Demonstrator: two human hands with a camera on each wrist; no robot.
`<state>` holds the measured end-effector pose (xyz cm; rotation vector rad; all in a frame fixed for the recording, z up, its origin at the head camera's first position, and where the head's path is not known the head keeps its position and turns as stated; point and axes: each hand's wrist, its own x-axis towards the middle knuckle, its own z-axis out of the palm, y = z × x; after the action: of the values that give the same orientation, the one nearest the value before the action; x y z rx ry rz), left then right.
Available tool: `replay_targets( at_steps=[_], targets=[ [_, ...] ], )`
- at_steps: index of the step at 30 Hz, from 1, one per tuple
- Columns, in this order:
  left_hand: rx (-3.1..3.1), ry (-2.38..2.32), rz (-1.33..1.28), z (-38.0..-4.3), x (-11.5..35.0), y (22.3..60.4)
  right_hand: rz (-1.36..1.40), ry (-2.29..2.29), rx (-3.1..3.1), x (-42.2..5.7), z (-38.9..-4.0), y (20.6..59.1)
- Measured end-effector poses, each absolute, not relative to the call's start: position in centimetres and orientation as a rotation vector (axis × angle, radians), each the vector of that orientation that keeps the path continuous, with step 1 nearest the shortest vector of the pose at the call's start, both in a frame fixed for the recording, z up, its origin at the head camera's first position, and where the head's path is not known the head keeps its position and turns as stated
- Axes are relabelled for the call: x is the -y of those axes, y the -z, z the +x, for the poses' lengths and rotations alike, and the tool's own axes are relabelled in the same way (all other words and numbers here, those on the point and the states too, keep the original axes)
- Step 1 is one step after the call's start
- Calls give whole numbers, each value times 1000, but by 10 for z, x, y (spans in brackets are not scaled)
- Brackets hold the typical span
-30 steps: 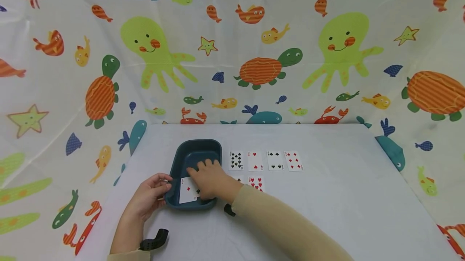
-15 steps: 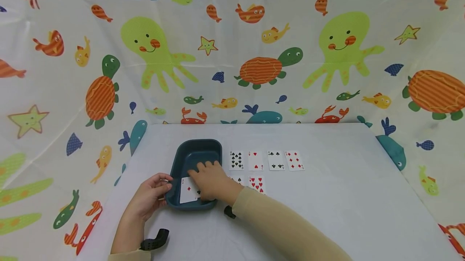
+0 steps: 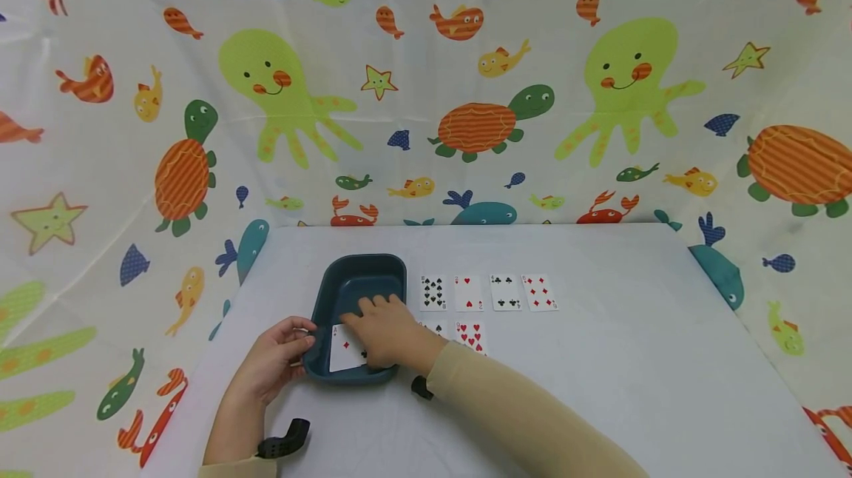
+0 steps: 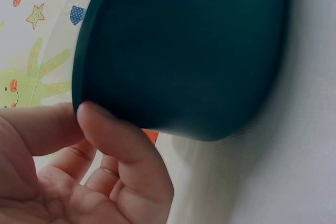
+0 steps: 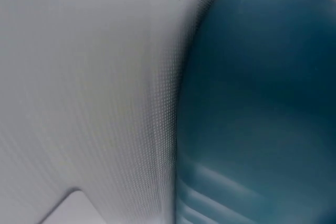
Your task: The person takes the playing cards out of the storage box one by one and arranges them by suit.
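Observation:
A dark teal tray sits on the left part of the white table. My left hand pinches its left rim between thumb and fingers, as the left wrist view shows on the tray wall. My right hand reaches over the right rim into the tray, above the playing cards there. Beside its thumb shows an ace of diamonds, with a black club mark at its right edge. The hand covers the other cards, and I cannot tell whether its fingers grip one. The right wrist view shows only the tray's outer side.
Right of the tray, a back row of face-up cards includes a spade card, a two of hearts, a four of clubs and a six of diamonds. In front, a heart card lies partly behind my right arm.
My right hand's thumb has shifted slightly left over the cards. My left hand and the tray have kept their places.

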<state>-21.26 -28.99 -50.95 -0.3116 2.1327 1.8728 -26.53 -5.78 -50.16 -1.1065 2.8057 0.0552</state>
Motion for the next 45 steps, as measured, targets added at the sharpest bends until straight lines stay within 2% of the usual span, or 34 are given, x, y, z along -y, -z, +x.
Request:
replay_targets(
  at_steps=[35, 45],
  targets=[
    [-2136, -1864, -330, -214, 290, 511, -1285, 306, -2784, 46, -272, 502],
    [-2142, -1864, -320, -214, 289, 512, -1214, 524, -2677, 38, -274, 488]
  ],
)
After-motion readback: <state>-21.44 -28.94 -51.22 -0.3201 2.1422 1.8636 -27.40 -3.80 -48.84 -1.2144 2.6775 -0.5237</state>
